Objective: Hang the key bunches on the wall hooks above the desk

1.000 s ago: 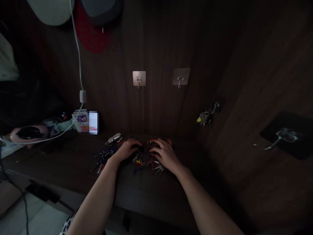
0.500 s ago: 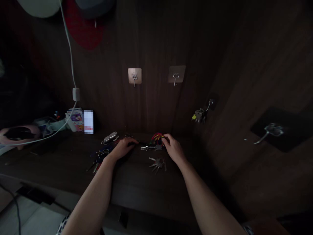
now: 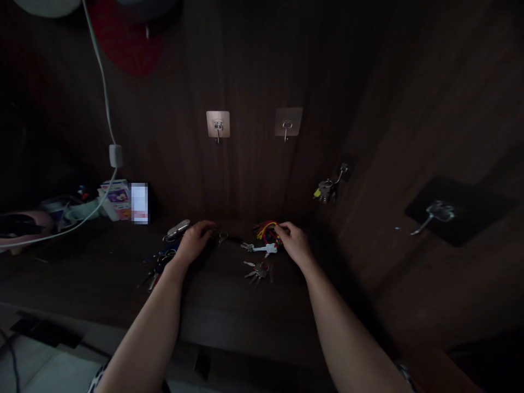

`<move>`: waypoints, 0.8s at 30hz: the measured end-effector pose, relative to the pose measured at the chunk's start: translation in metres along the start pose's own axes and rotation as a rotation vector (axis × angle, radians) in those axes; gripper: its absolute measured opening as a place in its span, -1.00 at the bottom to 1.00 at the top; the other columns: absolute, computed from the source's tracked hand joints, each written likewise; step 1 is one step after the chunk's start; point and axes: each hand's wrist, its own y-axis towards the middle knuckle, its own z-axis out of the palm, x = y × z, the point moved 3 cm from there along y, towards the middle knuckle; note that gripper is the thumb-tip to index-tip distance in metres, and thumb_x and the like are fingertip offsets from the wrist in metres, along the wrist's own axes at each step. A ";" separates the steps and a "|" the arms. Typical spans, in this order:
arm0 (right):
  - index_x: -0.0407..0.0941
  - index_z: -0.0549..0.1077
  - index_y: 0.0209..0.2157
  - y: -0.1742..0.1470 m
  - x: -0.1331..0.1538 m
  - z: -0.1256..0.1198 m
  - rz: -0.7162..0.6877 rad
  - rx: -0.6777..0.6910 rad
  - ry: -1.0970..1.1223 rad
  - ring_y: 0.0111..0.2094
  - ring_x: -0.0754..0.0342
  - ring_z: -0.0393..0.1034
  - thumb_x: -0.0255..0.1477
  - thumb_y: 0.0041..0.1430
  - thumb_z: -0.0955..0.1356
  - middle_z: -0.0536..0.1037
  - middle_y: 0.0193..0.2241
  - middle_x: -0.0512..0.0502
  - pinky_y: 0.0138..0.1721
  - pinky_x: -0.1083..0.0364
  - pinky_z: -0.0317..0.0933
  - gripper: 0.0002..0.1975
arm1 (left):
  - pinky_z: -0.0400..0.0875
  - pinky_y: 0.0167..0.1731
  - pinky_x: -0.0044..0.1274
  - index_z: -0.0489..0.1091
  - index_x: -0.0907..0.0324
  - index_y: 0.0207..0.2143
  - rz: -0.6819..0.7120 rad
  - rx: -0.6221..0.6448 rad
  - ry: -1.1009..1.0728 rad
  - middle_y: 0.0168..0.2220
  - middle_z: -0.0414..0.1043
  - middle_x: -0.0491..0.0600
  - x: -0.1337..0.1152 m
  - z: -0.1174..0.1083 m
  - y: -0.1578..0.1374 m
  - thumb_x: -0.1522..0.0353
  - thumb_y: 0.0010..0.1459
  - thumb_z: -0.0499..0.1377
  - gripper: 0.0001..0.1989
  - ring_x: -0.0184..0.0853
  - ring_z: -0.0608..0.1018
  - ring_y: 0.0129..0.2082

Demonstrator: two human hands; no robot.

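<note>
So the right hand [image 3: 295, 243] has its thumb and fingertips pinched on a bundle of red, yellow and blue cords [image 3: 268, 231], sitting toward the back of the dark wood tabletop [image 3: 229, 314]. The left hand [image 3: 195, 241] is palm down with fingers loosely bent, and honestly I can't tell if there's anything under it. Just in front of the cords there's a pale key [image 3: 266, 249] lying sideways, and closer to the edge a ring of silver keys [image 3: 257, 270] is fanned out flat. A little key ring [image 3: 222, 238] sits between the hands, right by the left fingertips. On the other side of the left hand you've got a silver pocketknife-looking thing [image 3: 178, 229] and a dark blue clump of keys [image 3: 164, 261], partly hidden by the wrist. Farther left there's a small printed carton [image 3: 118, 201] with a pixelated panel next to it, plus a white cable with an inline switch [image 3: 115, 155] hanging in front of the wall. Up on the back panel are two metal hooks, left one [image 3: 218, 125] and right one [image 3: 288, 123], and near the corner another bunch of keys [image 3: 326, 191] hangs off a hook.
</note>
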 end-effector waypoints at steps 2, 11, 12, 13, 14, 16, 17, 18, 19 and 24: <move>-0.10 0.41 -0.45 0.002 -0.003 -0.002 0.019 -0.051 0.080 -0.41 0.05 0.40 -0.21 0.02 0.25 0.51 -0.52 -0.05 -0.40 0.15 0.16 -0.74 | 0.37 -0.10 -0.45 0.40 0.15 -0.16 -0.028 -0.030 0.004 -0.18 0.50 -0.03 0.000 -0.003 0.000 0.39 0.09 0.02 -0.73 -0.28 0.52 -0.17; -0.11 0.41 -0.40 0.007 -0.012 -0.015 0.080 -0.140 0.051 -0.43 0.04 0.38 -0.28 -0.03 0.23 0.47 -0.54 -0.03 -0.40 0.14 0.16 -0.77 | 0.36 -0.14 -0.42 0.33 0.17 -0.08 -0.174 -0.162 0.062 -0.19 0.50 0.00 0.009 -0.011 0.000 0.38 0.09 0.04 -0.68 -0.23 0.52 -0.17; -0.10 0.41 -0.35 0.007 -0.013 -0.017 0.094 -0.130 0.012 -0.42 0.04 0.38 -0.30 -0.02 0.22 0.48 -0.52 -0.04 -0.39 0.13 0.16 -0.76 | 0.36 -0.14 -0.43 0.33 0.17 -0.08 -0.176 -0.155 0.068 -0.19 0.50 0.00 0.009 -0.011 0.000 0.38 0.09 0.04 -0.69 -0.23 0.52 -0.17; -0.10 0.40 -0.31 0.006 -0.014 -0.018 0.114 -0.116 -0.039 -0.41 0.03 0.38 -0.31 -0.01 0.22 0.48 -0.49 -0.04 -0.37 0.12 0.16 -0.75 | 0.36 -0.14 -0.43 0.33 0.17 -0.09 -0.179 -0.150 0.076 -0.20 0.51 0.00 0.008 -0.011 0.000 0.38 0.09 0.04 -0.69 -0.23 0.52 -0.17; -0.09 0.40 -0.27 0.006 -0.015 -0.020 0.138 -0.097 -0.094 -0.40 0.02 0.38 -0.31 0.00 0.22 0.49 -0.47 -0.05 -0.36 0.12 0.16 -0.74 | 0.36 -0.15 -0.43 0.33 0.17 -0.09 -0.183 -0.148 0.084 -0.20 0.51 0.00 0.008 -0.011 0.000 0.38 0.09 0.04 -0.69 -0.23 0.52 -0.16; -0.07 0.38 -0.20 0.006 -0.018 -0.022 0.184 -0.069 -0.188 -0.37 0.02 0.39 -0.33 0.03 0.21 0.49 -0.44 -0.07 -0.35 0.10 0.16 -0.71 | 0.36 -0.16 -0.42 0.33 0.16 -0.09 -0.187 -0.149 0.097 -0.21 0.51 0.00 0.007 -0.011 0.000 0.37 0.09 0.04 -0.69 -0.22 0.52 -0.17; -0.07 0.37 -0.16 0.005 -0.019 -0.024 0.190 -0.078 -0.223 -0.35 0.01 0.39 -0.35 0.03 0.22 0.49 -0.41 -0.08 -0.33 0.10 0.17 -0.69 | 0.37 -0.16 -0.43 0.33 0.16 -0.09 -0.187 -0.151 0.100 -0.21 0.51 0.00 0.006 -0.011 0.000 0.37 0.09 0.04 -0.70 -0.22 0.52 -0.17; -0.08 0.35 -0.13 0.005 -0.018 -0.027 0.172 -0.107 -0.251 -0.31 0.00 0.38 -0.37 0.02 0.24 0.49 -0.37 -0.10 -0.31 0.09 0.17 -0.67 | 0.37 -0.16 -0.43 0.34 0.16 -0.09 -0.185 -0.154 0.099 -0.20 0.51 -0.01 0.006 -0.011 -0.001 0.37 0.09 0.04 -0.70 -0.22 0.52 -0.17; -0.09 0.35 -0.12 0.005 -0.017 -0.029 0.127 -0.148 -0.269 -0.26 0.00 0.37 -0.41 -0.01 0.25 0.48 -0.32 -0.12 -0.28 0.09 0.18 -0.65 | 0.37 -0.16 -0.43 0.34 0.15 -0.10 -0.180 -0.154 0.097 -0.20 0.51 -0.01 0.005 -0.011 -0.001 0.37 0.09 0.04 -0.70 -0.22 0.52 -0.17; -0.10 0.43 -0.32 -0.002 0.005 -0.020 -0.171 0.089 -0.145 -0.34 0.10 0.37 -0.54 -0.02 0.24 0.47 -0.39 -0.04 -0.27 0.13 0.20 -0.79 | 0.39 -0.17 -0.45 0.35 0.14 -0.12 -0.103 -0.145 0.051 -0.21 0.51 -0.03 0.002 -0.007 0.000 0.40 0.09 0.03 -0.71 -0.25 0.53 -0.18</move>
